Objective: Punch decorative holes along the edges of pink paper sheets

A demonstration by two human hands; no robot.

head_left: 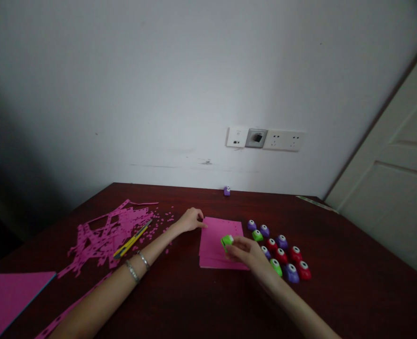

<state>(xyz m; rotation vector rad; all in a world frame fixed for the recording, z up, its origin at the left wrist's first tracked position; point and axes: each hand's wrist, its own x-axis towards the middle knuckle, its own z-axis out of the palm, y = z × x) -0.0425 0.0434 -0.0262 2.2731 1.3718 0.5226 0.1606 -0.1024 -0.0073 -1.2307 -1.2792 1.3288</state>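
Right hand (249, 253) pinches a green punch (225, 241) over pink paper (211, 245), lower centre; left hand (190, 220) half-curled at its upper-left corner, can't tell if gripping. Looks like positioning, needs steady paper imo.

The one view comes from a camera on the person's head, facing forward and down over the dark red table (208, 301), near enough for both forearms to enter from the bottom edge, with the pale wall (180, 94) filling the upper part.
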